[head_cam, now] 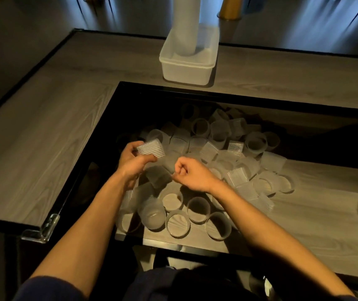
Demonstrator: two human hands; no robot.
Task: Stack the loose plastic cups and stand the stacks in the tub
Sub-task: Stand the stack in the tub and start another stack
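Many loose frosted, ribbed plastic cups (215,146) lie heaped on the sunken lower shelf in front of me. My left hand (133,161) grips one ribbed cup (150,148) on its side above the pile's left part. Just to its right, my right hand (192,173) is curled, its fingertips pinching the rim of a blurred frosted cup (158,177) that hangs below my left hand. Beyond the opening, a white plastic tub (186,68) sits on the tabletop, and a tall stack of cups (185,25) stands in its left part.
The grey wood-grain tabletop (43,137) wraps around the black-edged opening on the left and back. A clear corner guard (43,229) sits on the near-left corner. Upright cups (178,222) stand at the shelf's front. A gold cone-shaped object (230,7) stands far behind.
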